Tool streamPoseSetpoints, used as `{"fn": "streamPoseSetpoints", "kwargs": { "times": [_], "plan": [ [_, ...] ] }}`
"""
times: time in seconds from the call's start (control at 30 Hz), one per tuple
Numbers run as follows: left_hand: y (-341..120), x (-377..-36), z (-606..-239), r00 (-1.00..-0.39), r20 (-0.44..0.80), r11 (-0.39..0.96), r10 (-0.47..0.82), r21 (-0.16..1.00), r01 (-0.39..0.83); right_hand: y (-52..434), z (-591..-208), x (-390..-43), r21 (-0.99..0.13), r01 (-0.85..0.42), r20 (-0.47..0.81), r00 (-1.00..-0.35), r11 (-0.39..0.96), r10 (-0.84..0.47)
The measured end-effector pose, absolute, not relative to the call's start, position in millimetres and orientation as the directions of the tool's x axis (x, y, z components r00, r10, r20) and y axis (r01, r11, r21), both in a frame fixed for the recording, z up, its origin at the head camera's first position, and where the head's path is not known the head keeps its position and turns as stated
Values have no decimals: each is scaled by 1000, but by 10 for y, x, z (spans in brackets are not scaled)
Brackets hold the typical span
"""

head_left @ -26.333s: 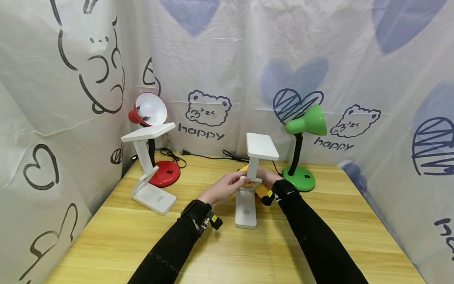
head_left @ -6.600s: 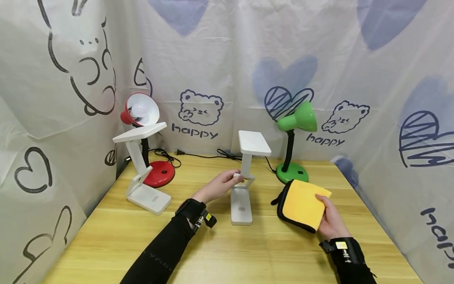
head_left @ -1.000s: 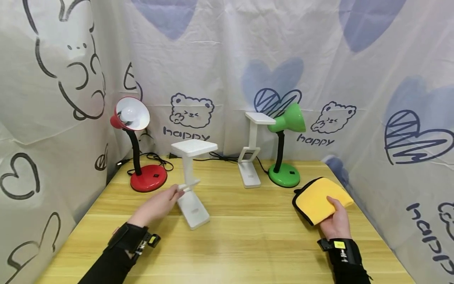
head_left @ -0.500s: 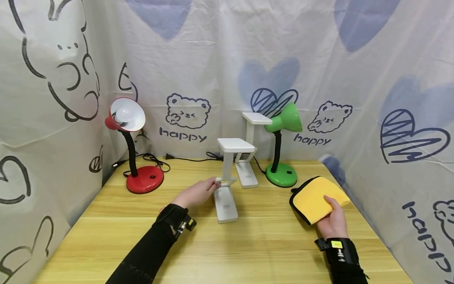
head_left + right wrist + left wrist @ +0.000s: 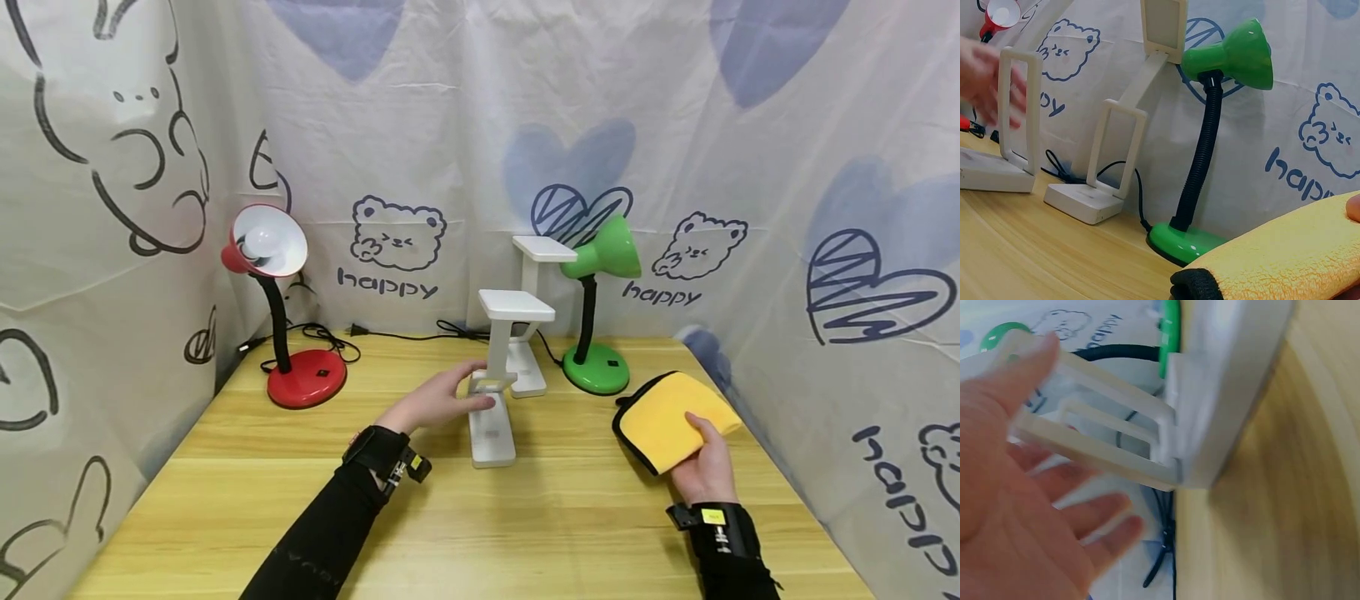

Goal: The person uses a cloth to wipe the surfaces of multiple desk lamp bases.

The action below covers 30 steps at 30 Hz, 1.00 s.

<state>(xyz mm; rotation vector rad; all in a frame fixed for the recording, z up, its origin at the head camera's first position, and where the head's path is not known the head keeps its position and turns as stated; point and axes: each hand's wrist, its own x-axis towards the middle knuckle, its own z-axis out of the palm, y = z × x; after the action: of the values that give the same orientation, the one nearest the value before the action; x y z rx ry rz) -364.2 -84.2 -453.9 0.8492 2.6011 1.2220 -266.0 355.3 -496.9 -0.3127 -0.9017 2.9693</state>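
Observation:
A white folding desk lamp (image 5: 491, 433) stands upright mid-table. My left hand (image 5: 442, 400) is at its hinged frame (image 5: 1104, 434), the thumb lying against the frame, the fingers straight and spread beside it, gripping nothing. My right hand (image 5: 708, 471) rests on the table at the right and pinches a folded yellow cloth (image 5: 663, 417) with a black edge, thumb on top. The cloth (image 5: 1285, 262) fills the lower right of the right wrist view, where the left hand (image 5: 985, 75) shows blurred by the lamp frame (image 5: 1019, 125).
A second white folding lamp (image 5: 528, 379) stands just behind the first, a green gooseneck lamp (image 5: 600, 258) to its right, a red one (image 5: 307, 387) at the back left. Black cords (image 5: 405, 336) run along the back edge. Printed fabric walls enclose the wooden table (image 5: 525, 533).
The left hand slid the near white lamp from the left to the table's middle, in front of the other white lamp, and its fingers have now opened off the frame. The right hand stayed put.

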Motion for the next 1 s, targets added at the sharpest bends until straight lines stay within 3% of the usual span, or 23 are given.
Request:
{"fn": "streamPoseSetpoints", "kwargs": {
  "times": [0.2,0.33,0.53,0.67,0.8,0.9,1.0],
  "plan": [
    [-727,-3588,-4400,-793,232,364,563,792,490,3553,-4968,-2661,-565,41,-189,-979,-824,81],
    [-668,-3577,-4401,-787,269,340,556,790,510,3522,-4947,-2661,-591,43,-173,-982,-805,74],
    [-674,-3609,-4448,-792,297,337,533,784,521,3345,-4897,-2738,-776,-16,-97,-985,-631,144],
    [-671,-3614,-4456,-791,303,338,531,781,526,3104,-4852,-2785,-898,-39,-45,-983,-438,179],
    [-668,-3617,-4461,-793,318,337,521,777,532,2762,-4793,-2806,-993,-25,7,-987,-114,161],
    [-665,-3625,-4465,-789,324,338,521,771,540,2477,-4795,-2779,-974,-57,82,-991,218,107],
    [-659,-3634,-4469,-787,318,343,528,768,540,2205,-4822,-2707,-870,-143,155,-988,471,-14]
  ]
}}
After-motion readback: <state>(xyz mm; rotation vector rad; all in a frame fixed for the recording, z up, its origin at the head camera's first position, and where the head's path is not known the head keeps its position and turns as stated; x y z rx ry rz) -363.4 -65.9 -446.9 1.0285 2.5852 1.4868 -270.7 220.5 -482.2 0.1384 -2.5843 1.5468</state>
